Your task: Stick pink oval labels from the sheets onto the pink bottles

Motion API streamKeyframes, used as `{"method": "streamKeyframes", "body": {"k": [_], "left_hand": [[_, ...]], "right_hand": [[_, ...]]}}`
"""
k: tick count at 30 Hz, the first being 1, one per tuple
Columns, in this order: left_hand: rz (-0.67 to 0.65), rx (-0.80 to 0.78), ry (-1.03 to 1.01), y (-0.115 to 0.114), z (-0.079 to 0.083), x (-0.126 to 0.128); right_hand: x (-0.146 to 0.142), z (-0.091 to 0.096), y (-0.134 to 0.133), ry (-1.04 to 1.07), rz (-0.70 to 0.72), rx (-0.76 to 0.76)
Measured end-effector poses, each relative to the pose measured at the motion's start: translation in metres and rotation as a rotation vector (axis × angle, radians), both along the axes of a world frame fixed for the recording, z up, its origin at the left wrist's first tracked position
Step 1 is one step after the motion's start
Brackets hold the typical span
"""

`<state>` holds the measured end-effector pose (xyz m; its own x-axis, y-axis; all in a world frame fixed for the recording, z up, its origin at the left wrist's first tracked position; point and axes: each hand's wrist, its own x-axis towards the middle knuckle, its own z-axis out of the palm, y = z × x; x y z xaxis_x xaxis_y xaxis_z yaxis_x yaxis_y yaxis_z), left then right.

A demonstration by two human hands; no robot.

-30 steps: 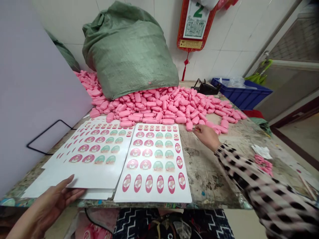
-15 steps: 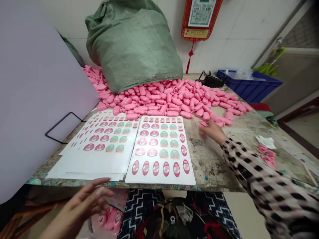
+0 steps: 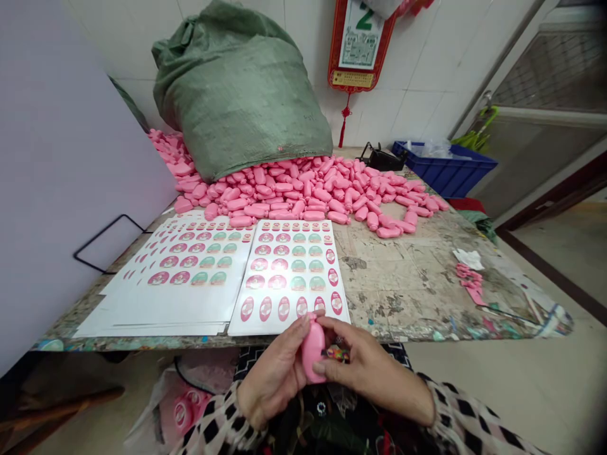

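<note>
Nearest to me, above my lap and just before the table edge, I had one pink bottle (image 3: 312, 354) between my two hands, with its narrow neck pointing toward the table. My left hand (image 3: 275, 376) was half curled around its left side and held it. My right hand (image 3: 370, 363) was bent nearly closed, with the thumb on the lower part of the bottle and a small multicoloured thing (image 3: 337, 352) pinched in the fingers; what it was, I could not tell. Beyond my hands, on the worn table (image 3: 398, 284), lay a stack of sticker sheets (image 3: 291, 275), and to its left a fan of more sheets (image 3: 165, 306). Well to the right were pink scraps (image 3: 469, 278), near a white tissue (image 3: 468, 259). Farther back spread a heap of pink bottles (image 3: 294, 196), with a large green sack (image 3: 251, 104) over it. A blue bin (image 3: 448, 174) stood at the far right, and a red calendar (image 3: 361, 47) hung on the wall.
</note>
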<state>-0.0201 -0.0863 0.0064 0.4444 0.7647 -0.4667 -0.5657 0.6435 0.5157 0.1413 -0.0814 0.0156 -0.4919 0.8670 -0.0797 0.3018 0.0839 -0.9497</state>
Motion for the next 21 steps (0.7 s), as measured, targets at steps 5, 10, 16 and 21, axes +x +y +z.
{"method": "streamKeyframes", "body": {"k": [5, 10, 16, 21], "left_hand": [[0.019, -0.168, 0.071, -0.008, -0.002, -0.020], [0.013, -0.042, 0.131, 0.010, 0.014, -0.026], [-0.034, 0.607, 1.005, 0.081, 0.025, -0.008], [-0.239, 0.976, 1.649, 0.142, 0.012, 0.016]], "right_hand": [[0.018, 0.007, 0.015, -0.043, 0.103, -0.041], [0.038, -0.012, 0.081, -0.173, -0.237, 0.159], [0.052, -0.024, 0.149, -0.602, -0.361, 0.435], [0.047, -0.027, 0.169, -0.748, -0.306, 0.487]]}}
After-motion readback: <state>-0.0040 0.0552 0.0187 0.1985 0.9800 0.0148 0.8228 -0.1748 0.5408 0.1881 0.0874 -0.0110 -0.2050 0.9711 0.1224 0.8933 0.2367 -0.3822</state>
